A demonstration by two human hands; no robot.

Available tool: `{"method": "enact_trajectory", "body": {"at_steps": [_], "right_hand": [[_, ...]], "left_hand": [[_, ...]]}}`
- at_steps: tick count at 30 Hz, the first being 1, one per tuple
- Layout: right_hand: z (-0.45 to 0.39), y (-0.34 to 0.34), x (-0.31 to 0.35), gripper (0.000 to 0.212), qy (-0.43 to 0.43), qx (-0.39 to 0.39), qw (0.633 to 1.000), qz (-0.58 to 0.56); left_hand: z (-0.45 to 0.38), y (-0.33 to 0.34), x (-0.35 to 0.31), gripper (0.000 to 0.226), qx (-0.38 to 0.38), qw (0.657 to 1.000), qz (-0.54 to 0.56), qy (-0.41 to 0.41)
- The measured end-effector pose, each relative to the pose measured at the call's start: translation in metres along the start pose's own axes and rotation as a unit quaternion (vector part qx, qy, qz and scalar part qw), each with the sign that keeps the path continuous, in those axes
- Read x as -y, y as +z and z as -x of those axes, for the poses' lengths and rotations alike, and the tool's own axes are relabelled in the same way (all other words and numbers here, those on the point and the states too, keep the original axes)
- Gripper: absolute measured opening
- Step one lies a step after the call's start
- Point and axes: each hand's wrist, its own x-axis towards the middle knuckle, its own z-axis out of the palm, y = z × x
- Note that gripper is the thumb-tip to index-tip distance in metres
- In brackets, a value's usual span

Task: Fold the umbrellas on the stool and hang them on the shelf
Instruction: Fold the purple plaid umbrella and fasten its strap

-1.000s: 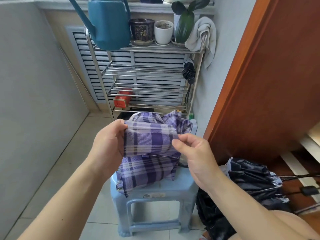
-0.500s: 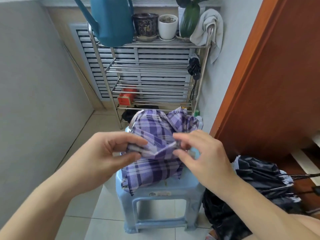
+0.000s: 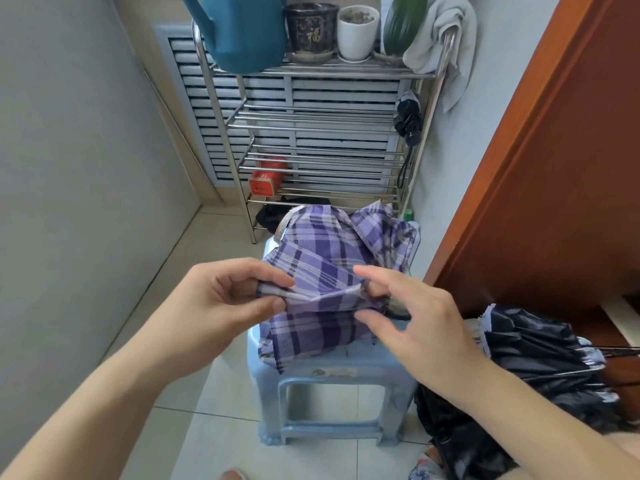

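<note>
Fold lowered onto stool (image 3: 332, 372) — both hands pinching purple umbrella (image 3: 322, 251).

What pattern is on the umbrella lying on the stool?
Purple and white plaid with dark stripes, on the umbrella; seen in the head view.

There is just the one view, worn on the person's head, tipped forward and down over the stool (image 3: 332, 372) close below; it faces the far metal shelf (image 3: 322, 119) (wide-angle, so wall and door bow outward at left and right).
</note>
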Motion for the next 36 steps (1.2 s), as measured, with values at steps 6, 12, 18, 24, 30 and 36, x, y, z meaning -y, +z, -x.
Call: {"method": "enact_trajectory", "body": {"at_steps": [6,12,18,24,30,36], "right_hand": [[-0.003,0.002,0.008,0.039,0.002,-0.094,0.995,-0.04],[-0.001,0.004,0.006,0.052,-0.002,-0.05,0.996,-0.075],[-0.001,0.008,0.004,0.051,-0.024,-0.091,0.995,-0.037],[-0.003,0.003,0.004,0.053,-0.014,-0.048,0.997,-0.056],[-0.007,-0.005,0.001,0.018,-0.101,-0.066,0.992,0.043],[-0.003,-0.01,0.009,0.01,-0.142,-0.066,0.984,0.084]], "left_hand": [[-0.002,0.002,0.001,0.017,-0.021,1.0,0.018,-0.005],[0.0,0.006,-0.003,0.016,-0.047,0.998,0.043,-0.003],[-0.002,0.006,-0.003,0.019,-0.031,0.999,0.034,0.01],[-0.001,0.008,0.001,0.019,-0.049,0.998,-0.007,0.031],[0.005,0.003,0.0,0.019,-0.037,0.994,-0.072,0.075],[0.013,-0.015,-0.004,0.007,-0.02,0.926,-0.326,0.189]]}}
